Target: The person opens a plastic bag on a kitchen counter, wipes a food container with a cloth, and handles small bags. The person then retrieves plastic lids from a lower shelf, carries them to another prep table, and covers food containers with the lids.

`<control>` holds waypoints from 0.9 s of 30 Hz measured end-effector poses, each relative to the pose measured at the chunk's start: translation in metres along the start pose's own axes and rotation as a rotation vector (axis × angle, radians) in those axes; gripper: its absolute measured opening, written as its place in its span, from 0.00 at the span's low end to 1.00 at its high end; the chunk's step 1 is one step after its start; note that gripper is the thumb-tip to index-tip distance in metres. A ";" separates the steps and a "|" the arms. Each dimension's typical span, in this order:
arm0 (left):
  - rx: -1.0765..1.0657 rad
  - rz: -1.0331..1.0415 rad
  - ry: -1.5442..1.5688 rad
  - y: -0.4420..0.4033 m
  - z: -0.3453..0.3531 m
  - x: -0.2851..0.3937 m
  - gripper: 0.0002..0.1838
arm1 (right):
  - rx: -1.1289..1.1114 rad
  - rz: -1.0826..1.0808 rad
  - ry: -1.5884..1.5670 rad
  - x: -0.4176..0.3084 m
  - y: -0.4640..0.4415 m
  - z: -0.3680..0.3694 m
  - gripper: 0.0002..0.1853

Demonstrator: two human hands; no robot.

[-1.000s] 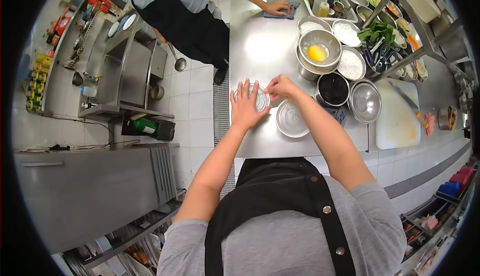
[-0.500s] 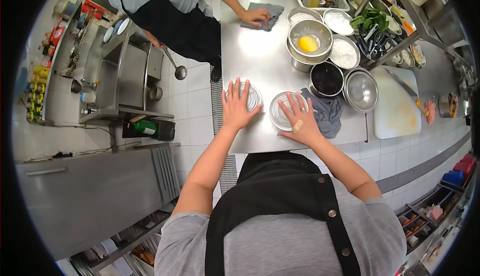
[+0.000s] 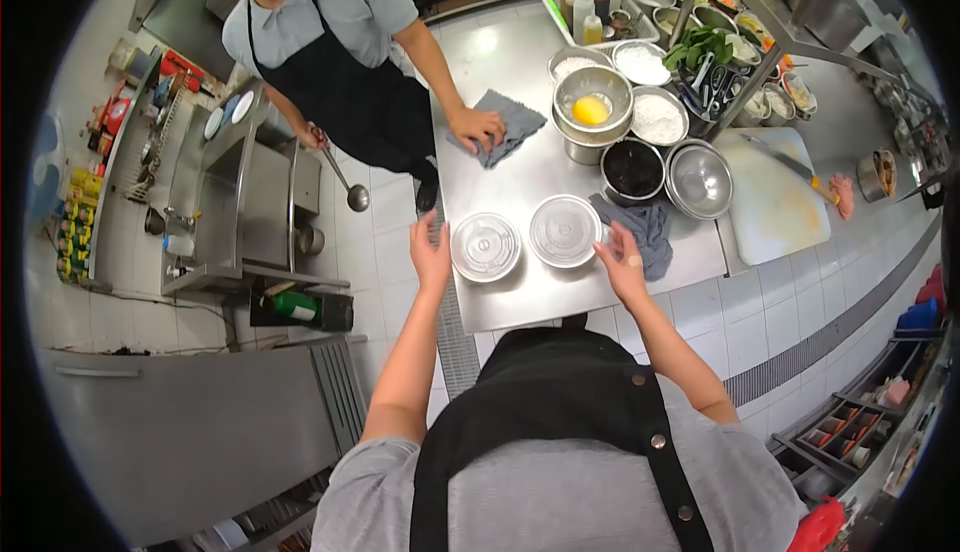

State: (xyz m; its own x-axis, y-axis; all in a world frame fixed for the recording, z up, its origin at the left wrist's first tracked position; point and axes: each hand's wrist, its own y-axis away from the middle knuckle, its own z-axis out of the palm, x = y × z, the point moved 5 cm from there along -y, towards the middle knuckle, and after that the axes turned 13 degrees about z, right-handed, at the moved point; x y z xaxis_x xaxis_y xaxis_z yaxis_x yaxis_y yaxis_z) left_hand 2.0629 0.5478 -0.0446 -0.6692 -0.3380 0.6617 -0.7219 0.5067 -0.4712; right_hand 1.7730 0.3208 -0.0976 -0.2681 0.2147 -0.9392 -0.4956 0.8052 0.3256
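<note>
Two round containers with clear lids stand side by side near the front of the steel table (image 3: 500, 310). My left hand (image 3: 430, 255) is beside the left container (image 3: 485, 247), fingers apart and holding nothing. At the right edge of the other container (image 3: 564, 231), my right hand (image 3: 624, 267) is open, its fingertips close to the rim; whether they touch it I cannot tell. A bandage shows on my right hand. Behind that hand lies a crumpled grey cloth (image 3: 645, 236).
A co-worker (image 3: 350, 62) at the left presses a grey cloth (image 3: 515, 130) on the table and holds a ladle (image 3: 357, 197). Farther right are a bowl with yolk (image 3: 592, 99), a dark-filled pot (image 3: 633, 169), empty bowls (image 3: 699, 180) and a cutting board (image 3: 775, 202) with a knife (image 3: 790, 164).
Both my hands have come off the lids and moved outward to the containers' sides. The co-worker's hand and cloth have moved nearer along the table. The view has shifted.
</note>
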 end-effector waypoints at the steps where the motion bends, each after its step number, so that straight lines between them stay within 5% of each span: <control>1: -0.079 -0.073 0.118 0.010 0.008 -0.021 0.16 | -0.032 0.159 -0.056 0.007 0.005 0.003 0.32; 3: -0.239 -0.227 0.346 0.029 0.028 -0.068 0.14 | -0.112 0.481 -0.162 0.016 0.018 0.014 0.26; 6: -0.193 -0.534 0.576 0.049 0.010 -0.032 0.09 | -0.133 0.516 -0.341 0.038 0.023 0.026 0.21; 11: -0.280 -0.744 0.750 0.084 -0.002 -0.045 0.06 | 0.015 0.654 -0.495 0.030 0.041 0.033 0.14; 15: -0.443 -0.929 0.888 0.110 -0.008 -0.037 0.04 | 0.013 0.695 -0.548 0.055 0.060 0.031 0.16; 27: -0.327 -1.110 1.107 0.133 0.000 -0.042 0.08 | -0.072 0.787 -0.855 0.064 0.127 0.030 0.28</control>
State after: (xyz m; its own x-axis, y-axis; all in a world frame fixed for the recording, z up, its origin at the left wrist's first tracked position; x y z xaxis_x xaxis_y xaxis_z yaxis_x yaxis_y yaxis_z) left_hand 1.9948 0.6292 -0.1354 0.6930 0.0031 0.7209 -0.5768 0.6023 0.5519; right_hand 1.7182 0.4531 -0.1195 0.1081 0.9663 -0.2335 -0.4936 0.2560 0.8312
